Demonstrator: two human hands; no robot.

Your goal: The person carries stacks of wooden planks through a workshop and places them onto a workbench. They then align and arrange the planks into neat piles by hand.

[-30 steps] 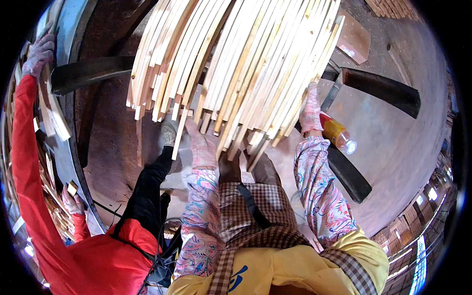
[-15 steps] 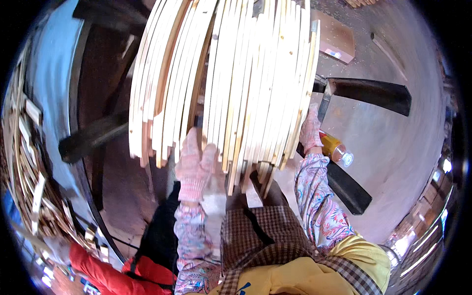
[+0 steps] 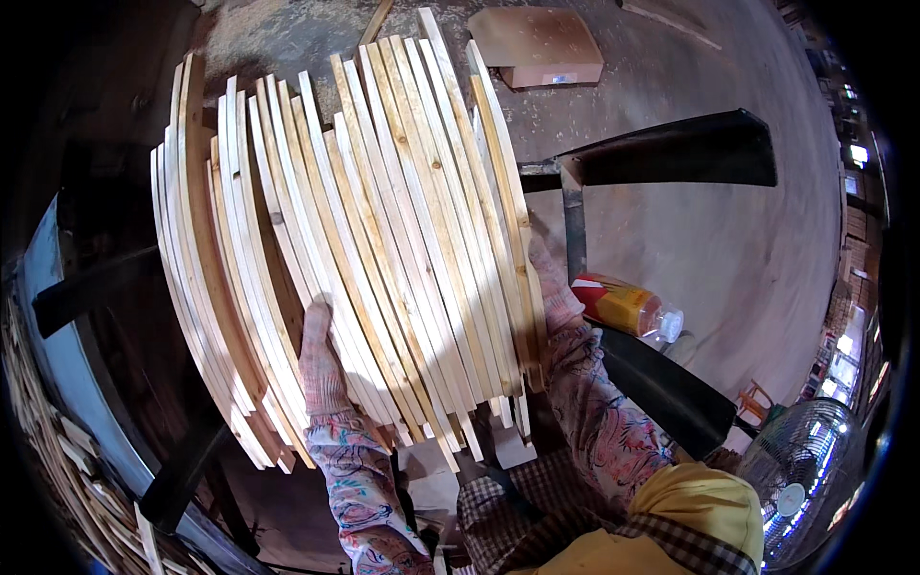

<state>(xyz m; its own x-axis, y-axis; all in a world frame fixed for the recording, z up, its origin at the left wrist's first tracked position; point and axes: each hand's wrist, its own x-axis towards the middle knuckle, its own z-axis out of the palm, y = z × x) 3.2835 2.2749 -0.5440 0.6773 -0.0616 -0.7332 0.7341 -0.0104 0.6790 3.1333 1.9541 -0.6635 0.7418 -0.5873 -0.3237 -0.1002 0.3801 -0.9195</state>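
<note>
- Near the middle, lots of long wooden sticks (image 3: 412, 192) lie side by side in a big bunch, and their ends do not line up.
- A dark gap runs down through the bunch, with fewer sticks on its left and more on its right.
- The left hand (image 3: 326, 369) wears a pink and white glove and touches the sticks near the low end of that gap. One finger or thumb points up along the wood. I cannot tell if the hand is clamped on the sticks, because the other fingers are hidden.
- The right hand (image 3: 556, 287), in a pink glove too, is against the right side of the bunch. Its fingertips are hidden, so I cannot tell if they are apart, together or clamped on the wood.
- So the bigger part of the bunch sits between the two hands.
- Just beside the right hand, a bottle (image 3: 613, 305) with a red and yellow label lies on its side.
- Past the bottle, a thick black bar (image 3: 680, 149) sticks out to the right.
- Beyond the sticks, a brown box (image 3: 546, 48) sits on the floor (image 3: 690, 249).
- At the low right is a round fan (image 3: 800, 479).
- At the low left is a messy pile of thin wood (image 3: 86, 498).
</note>
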